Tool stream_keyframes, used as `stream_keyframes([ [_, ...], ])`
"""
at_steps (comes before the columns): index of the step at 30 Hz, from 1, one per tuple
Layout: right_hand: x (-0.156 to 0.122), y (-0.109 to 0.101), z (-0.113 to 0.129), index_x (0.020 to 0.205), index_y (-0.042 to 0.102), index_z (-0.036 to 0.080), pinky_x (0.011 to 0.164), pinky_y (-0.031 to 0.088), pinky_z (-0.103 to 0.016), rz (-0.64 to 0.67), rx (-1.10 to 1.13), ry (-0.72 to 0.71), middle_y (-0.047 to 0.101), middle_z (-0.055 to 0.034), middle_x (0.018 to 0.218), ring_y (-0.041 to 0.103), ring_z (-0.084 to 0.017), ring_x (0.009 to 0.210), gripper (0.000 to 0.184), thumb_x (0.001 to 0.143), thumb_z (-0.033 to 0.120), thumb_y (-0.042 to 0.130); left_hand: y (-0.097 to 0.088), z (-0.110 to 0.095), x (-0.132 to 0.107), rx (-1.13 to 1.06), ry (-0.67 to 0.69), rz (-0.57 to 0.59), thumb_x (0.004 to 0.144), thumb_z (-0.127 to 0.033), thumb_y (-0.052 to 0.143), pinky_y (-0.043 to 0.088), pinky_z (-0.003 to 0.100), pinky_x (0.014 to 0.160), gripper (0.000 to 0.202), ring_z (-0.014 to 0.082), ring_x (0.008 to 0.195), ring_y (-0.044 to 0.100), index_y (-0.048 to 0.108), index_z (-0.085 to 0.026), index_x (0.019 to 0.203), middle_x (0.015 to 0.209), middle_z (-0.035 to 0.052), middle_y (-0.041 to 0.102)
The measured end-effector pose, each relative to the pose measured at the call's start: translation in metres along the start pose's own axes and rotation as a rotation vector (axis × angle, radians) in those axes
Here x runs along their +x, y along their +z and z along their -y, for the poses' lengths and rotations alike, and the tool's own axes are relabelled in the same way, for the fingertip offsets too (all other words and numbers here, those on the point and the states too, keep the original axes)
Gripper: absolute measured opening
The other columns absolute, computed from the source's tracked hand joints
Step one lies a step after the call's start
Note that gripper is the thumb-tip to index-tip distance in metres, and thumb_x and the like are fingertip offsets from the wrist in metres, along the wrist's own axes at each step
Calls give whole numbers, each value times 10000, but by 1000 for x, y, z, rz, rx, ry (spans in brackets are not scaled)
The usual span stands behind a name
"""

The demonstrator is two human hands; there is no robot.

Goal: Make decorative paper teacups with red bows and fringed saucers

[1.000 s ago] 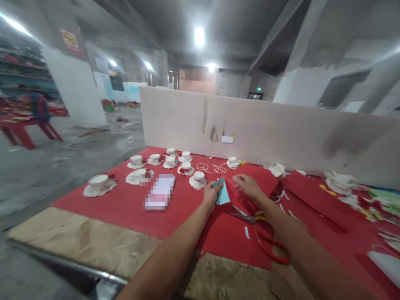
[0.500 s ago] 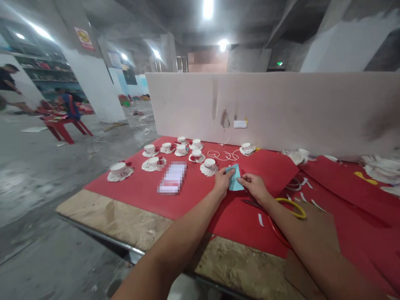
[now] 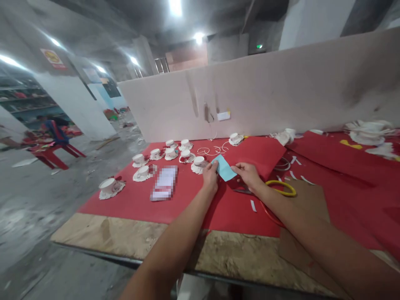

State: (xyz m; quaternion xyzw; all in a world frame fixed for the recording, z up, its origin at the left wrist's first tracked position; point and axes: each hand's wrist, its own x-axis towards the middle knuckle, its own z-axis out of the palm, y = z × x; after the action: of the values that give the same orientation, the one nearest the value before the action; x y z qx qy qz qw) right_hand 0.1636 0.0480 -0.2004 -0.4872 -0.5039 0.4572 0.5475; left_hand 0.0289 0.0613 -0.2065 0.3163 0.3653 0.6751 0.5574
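Note:
Between my two hands is a small light-blue piece of paper or cloth; which of the two I cannot tell. My left hand pinches its left edge, thumb on top. The right-hand edge is pinched by the fingertips of my right hand. Under my right wrist and forearm lie scissors with one yellow handle loop, their dark blades pointing left on the red sheet. Several small white hats with lacy brims stand to the left of my hands, some trimmed with red.
A pixelated rectangle lies left of my forearm. White cord curls behind my hands. Brown board, paper strips and white lacy pieces lie rightward. A tall pale panel borders the table's back. A person sits far left.
The blue piece has turned from upright to slanted and shows more of its face between my hands. Both hands still hold it. The whole view has tilted and swung to the right.

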Motion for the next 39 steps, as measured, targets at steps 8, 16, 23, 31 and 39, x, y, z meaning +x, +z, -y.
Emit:
stream_keyframes([
  [8, 6, -2, -3, 663, 568, 171, 318, 412, -160, -76, 26, 5, 542, 45, 555, 467, -58, 383, 231, 626, 350, 711, -6, 2, 3, 55, 56, -28, 563, -371, 767, 428, 212, 546, 299, 89, 544, 517, 604, -144, 668, 593, -22, 579],
  [16, 4, -1, 1, 722, 542, 175, 301, 392, -162, -106, 37, 13, 578, 31, 608, 560, -92, 378, 158, 694, 266, 668, -2, -5, -8, 98, 39, 0, 553, -337, 756, 415, 211, 522, 274, 92, 527, 510, 615, -145, 691, 592, -17, 584],
  [23, 4, -2, -1, 758, 530, 175, 298, 373, -169, -91, 1, -2, 570, 36, 593, 532, -86, 350, 194, 697, 305, 662, -1, -3, -9, 93, 23, 15, 572, -304, 724, 428, 223, 534, 243, 100, 537, 518, 583, -148, 693, 606, -19, 579],
  [31, 1, -1, -1, 711, 540, 187, 328, 356, -167, 1, -96, -74, 522, 59, 540, 431, -56, 360, 275, 672, 439, 641, 2, -3, -10, 99, -28, 77, 559, -294, 745, 400, 217, 495, 242, 95, 497, 495, 579, -146, 657, 565, -20, 557],
  [39, 0, -3, -1, 778, 601, 182, 432, 398, -225, 37, -247, -191, 595, 6, 618, 515, -120, 476, 300, 735, 475, 556, 2, 0, -10, 120, -64, 81, 536, -343, 771, 387, 226, 472, 290, 93, 455, 474, 618, -122, 645, 525, -1, 562],
])
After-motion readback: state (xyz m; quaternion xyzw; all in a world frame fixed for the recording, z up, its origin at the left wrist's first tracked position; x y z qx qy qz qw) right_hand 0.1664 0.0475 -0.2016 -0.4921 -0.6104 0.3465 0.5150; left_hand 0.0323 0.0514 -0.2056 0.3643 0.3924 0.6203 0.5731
